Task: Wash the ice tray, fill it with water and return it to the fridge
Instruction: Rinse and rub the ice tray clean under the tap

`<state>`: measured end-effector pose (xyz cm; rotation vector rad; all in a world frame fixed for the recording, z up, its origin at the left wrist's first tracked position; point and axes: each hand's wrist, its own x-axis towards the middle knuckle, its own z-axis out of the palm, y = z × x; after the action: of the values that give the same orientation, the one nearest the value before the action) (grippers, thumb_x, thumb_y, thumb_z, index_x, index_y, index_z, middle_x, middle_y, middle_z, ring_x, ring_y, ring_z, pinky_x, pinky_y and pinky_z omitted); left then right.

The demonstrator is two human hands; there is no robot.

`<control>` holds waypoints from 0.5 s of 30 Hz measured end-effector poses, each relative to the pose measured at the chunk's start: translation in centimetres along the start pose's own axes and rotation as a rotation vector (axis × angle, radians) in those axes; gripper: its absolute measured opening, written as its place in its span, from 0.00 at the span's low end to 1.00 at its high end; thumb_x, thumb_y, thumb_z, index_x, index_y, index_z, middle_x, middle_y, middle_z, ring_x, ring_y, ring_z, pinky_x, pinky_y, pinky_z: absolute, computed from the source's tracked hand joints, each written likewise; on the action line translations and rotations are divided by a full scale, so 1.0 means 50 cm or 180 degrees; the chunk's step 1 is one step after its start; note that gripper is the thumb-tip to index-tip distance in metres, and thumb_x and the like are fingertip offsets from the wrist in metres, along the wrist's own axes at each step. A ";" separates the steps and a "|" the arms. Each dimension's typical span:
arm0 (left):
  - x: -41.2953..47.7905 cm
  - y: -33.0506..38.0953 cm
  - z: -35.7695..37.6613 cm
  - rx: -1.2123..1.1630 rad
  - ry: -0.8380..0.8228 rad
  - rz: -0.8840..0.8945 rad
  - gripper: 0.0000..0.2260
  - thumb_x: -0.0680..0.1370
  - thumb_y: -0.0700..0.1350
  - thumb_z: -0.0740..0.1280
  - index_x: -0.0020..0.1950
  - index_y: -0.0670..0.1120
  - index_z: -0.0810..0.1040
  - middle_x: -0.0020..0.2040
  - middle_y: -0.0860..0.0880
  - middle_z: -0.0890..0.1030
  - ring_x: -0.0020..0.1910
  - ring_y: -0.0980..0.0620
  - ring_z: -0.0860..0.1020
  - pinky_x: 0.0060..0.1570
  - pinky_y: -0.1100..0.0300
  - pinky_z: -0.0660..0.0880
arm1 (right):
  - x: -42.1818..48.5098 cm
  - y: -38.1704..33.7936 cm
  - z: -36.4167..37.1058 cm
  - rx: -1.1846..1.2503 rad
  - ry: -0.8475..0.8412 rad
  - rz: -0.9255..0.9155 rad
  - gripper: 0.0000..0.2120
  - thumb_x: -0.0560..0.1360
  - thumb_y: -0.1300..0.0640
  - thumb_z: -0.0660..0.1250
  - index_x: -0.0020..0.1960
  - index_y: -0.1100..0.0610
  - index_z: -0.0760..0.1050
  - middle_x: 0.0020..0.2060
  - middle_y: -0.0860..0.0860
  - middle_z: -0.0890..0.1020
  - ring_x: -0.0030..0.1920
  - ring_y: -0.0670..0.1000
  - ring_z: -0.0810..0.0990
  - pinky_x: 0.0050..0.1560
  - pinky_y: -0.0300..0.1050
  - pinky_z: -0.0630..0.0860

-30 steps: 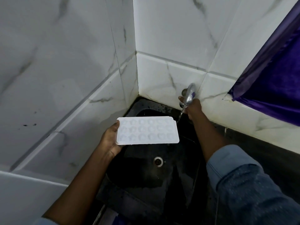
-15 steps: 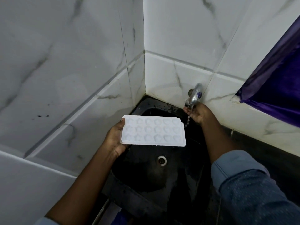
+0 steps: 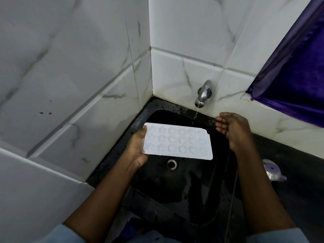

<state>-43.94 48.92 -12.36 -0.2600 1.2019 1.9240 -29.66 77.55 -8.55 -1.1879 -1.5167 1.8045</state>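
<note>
One rectangular, seemingly plastic ice tray (image 3: 177,142) gripped by left hand (image 3: 135,152); right hand (image 3: 233,130) relaxed.

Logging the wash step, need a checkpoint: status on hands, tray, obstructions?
Left hand grips ice tray by its left end, over sink. Right hand open, empty, beside stream. Tap running thin. Nothing between tray and stream.

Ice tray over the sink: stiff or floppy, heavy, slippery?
Probably stiff: the ice tray juts out flat with the left hand gripping only one short end. Likely light, since one hand carries it. Possibly slippery: the tap trickles water close by it.
</note>
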 end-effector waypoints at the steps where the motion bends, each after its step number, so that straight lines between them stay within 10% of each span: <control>1: -0.005 -0.008 0.008 0.0019 -0.0003 -0.0001 0.23 0.86 0.57 0.60 0.65 0.39 0.82 0.61 0.37 0.86 0.55 0.37 0.87 0.42 0.45 0.85 | -0.022 -0.009 -0.008 -0.0081 0.0014 -0.0162 0.07 0.81 0.61 0.65 0.52 0.57 0.83 0.48 0.58 0.88 0.42 0.51 0.85 0.47 0.46 0.82; 9: -0.045 -0.063 0.071 -0.0034 -0.0092 0.0004 0.19 0.88 0.54 0.58 0.58 0.42 0.83 0.55 0.39 0.88 0.48 0.41 0.88 0.54 0.43 0.81 | -0.160 -0.052 0.025 -0.1535 -0.0857 -0.1293 0.15 0.83 0.65 0.62 0.53 0.50 0.85 0.53 0.43 0.86 0.54 0.42 0.83 0.54 0.38 0.76; 15: -0.056 -0.089 0.096 -0.0226 -0.0295 -0.0096 0.19 0.88 0.53 0.58 0.58 0.41 0.83 0.52 0.40 0.89 0.47 0.42 0.89 0.45 0.48 0.84 | -0.203 -0.036 0.106 -0.2906 -0.1652 -0.1782 0.16 0.84 0.63 0.62 0.56 0.47 0.86 0.64 0.50 0.79 0.68 0.56 0.74 0.71 0.57 0.69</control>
<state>-37.75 52.25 -11.18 -0.2227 1.0650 1.9335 -29.43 66.97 -3.77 -0.4828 -2.7941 1.0620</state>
